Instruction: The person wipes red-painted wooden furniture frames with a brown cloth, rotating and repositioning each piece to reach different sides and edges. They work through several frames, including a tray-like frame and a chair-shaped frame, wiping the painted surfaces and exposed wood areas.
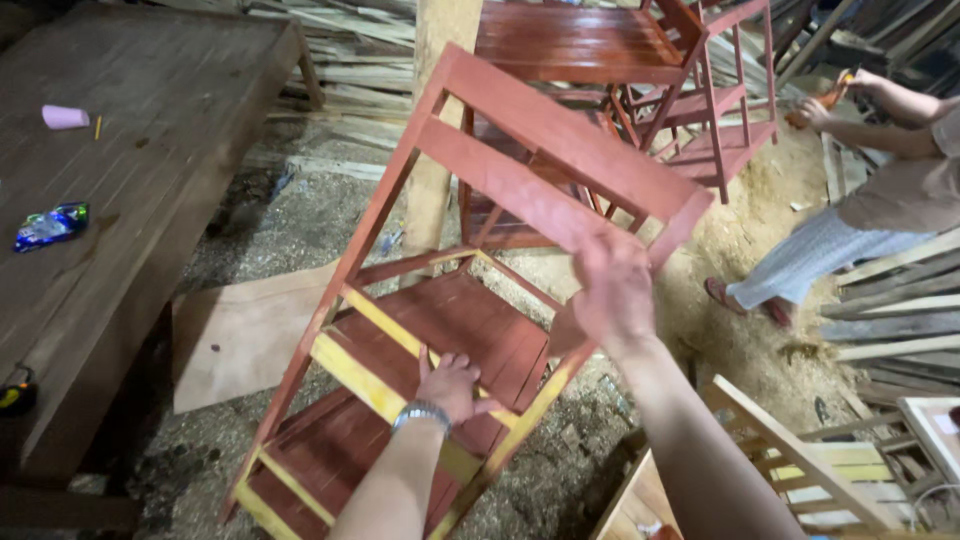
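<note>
Closest to us, our left hand (452, 385), a metal watch (421, 412) on its wrist, grips a yellow crossbar of the red-painted wooden shelf rack (500, 180), fingers curled over its edge, which seems to steady the lower part. Our right hand (612, 292) is blurred at the rack's right side rail; we judge it is spread and pressed there, but we cannot tell whether it actually grasps the rail. The rack leans tilted between both hands, feet on the ground near us and top tipped away, apparently held so it does not fall.

Beneath it lie a sheet of plywood (240, 335) and a dirt floor (300, 215) strewn with sawdust. To our left stands a dark wooden table (150, 130) carrying a pink cup (65, 117) and a shiny blue packet (50, 226). Farther off, a second red rack (600, 45) stands before stacked timber, and another person (880, 190) at the right holds an orange tool (835, 92).
</note>
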Motion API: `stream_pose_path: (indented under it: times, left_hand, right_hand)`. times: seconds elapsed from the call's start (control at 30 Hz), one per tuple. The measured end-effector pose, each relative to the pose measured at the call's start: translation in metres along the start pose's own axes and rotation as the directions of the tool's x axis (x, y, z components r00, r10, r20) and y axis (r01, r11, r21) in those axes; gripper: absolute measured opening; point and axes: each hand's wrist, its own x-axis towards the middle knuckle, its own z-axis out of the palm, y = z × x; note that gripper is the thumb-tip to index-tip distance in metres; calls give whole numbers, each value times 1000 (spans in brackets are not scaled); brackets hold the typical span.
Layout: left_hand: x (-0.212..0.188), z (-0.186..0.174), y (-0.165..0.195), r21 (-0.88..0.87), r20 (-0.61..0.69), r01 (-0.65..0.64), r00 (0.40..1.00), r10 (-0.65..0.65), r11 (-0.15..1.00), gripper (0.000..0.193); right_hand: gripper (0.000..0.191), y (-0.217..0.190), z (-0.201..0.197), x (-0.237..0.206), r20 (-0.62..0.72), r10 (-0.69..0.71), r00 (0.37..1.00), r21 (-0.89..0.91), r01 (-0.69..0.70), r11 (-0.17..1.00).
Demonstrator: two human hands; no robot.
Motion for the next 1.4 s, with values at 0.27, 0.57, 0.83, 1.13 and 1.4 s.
stream_pose_path:
  times: [0.27, 0.57, 0.83, 1.13, 1.4]
  left_hand:
    - [-3, 21, -10, 2, -133, -54, 990, 54, 999, 65]
    - [-47, 13, 7, -948, -121, -87, 988, -92, 307, 61]
    - [-91, 6, -2, -977, -70, -92, 990, -120, -191, 56]
    - [-116, 7, -76, -814, -377, -535, 784, -494, -228, 51]
    - [-38, 50, -69, -855, -339, -519, 541, -769, 12, 44]
  right_hand:
    - [90, 14, 24, -91, 351, 372, 859, 935, -341, -95]
    - [82, -44, 41, -134, 490, 293, 821, 826, -330, -456]
    - [63, -83, 77, -114, 529, 64, 846, 846, -520, -119]
    - [62, -79, 209, -76, 548, -37, 835, 643, -393, 658]
    - [91, -130, 249, -72, 748, -142, 649, 325, -171, 930]
